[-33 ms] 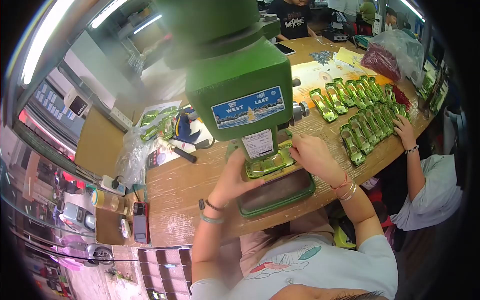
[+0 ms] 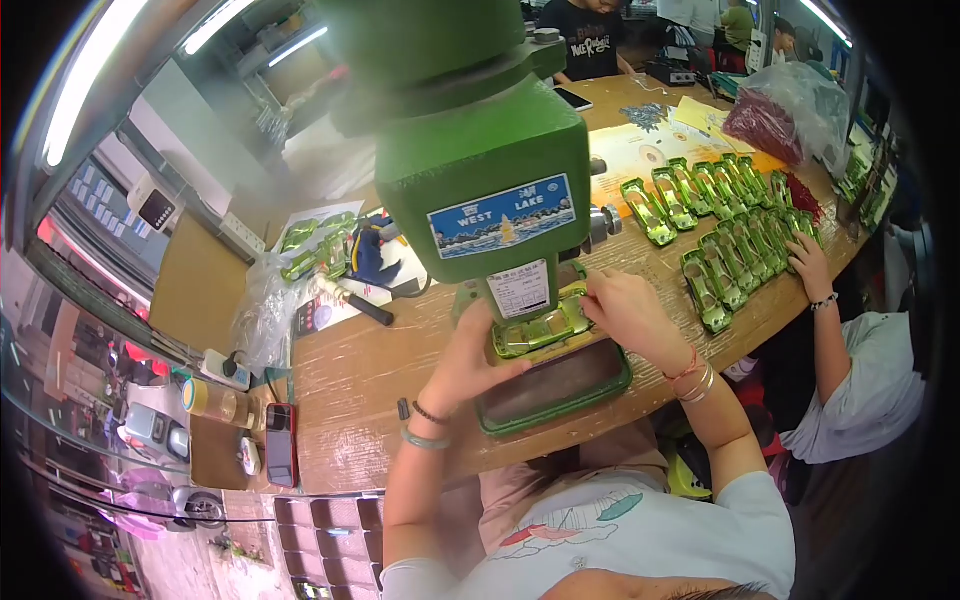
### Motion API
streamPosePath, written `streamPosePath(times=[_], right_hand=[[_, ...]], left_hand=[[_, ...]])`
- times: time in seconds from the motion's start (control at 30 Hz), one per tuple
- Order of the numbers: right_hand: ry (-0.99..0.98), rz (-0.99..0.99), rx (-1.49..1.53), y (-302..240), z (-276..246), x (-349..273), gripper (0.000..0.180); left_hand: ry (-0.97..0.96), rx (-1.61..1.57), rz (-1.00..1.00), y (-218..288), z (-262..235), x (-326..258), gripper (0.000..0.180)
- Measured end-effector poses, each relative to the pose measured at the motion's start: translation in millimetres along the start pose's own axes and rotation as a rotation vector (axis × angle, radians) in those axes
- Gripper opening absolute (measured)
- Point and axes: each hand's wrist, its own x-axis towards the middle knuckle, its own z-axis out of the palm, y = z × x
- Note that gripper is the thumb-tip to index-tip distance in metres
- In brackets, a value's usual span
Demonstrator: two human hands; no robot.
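Note:
A shiny green toy car body (image 2: pixel 542 332) lies under the head of a green bench drill press (image 2: pixel 490 190). My left hand (image 2: pixel 462 362) holds its left end, the thumb stretched along the front and the fingertips hidden behind the machine. At the right end my right hand (image 2: pixel 625 310) is closed, its bent fingers pinching the edge of the car body. The machine's green base (image 2: pixel 560 415) lies just in front of both hands. The drill's lower parts are hidden behind its head, so contact with the car body cannot be seen.
Rows of similar green car bodies (image 2: pixel 735 262) stand on the brown table (image 2: pixel 350 400) to the right, with a co-worker's hand (image 2: pixel 810 262) on them. A black-tipped tool (image 2: pixel 355 303), a phone (image 2: pixel 282 445) and a jar (image 2: pixel 222 402) lie left. A bag of red pieces (image 2: pixel 770 125) sits far right.

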Motion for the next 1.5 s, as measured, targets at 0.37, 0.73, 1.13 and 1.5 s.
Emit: streamPosePath(times=[0.37,0.73,1.13,1.5], right_hand=[[-0.360,0.298,1.317,105.8,30.0,73.4,0.039],[0.485,-0.162,1.053,1.2,-132.3,168.9,0.029],[0.605,-0.415,1.251,-49.8,-135.0,54.3,0.027],[0.683,-0.381,1.213,-53.6,-130.8,42.4,0.027]], left_hand=[[0.034,0.180,0.020,-0.8,12.1,-4.8,0.092],[0.072,0.169,0.003,-7.8,12.5,-9.3,0.093],[0.082,0.158,0.026,-12.4,8.6,-9.1,0.091],[0.099,0.184,0.049,-12.2,13.5,-9.0,0.090]])
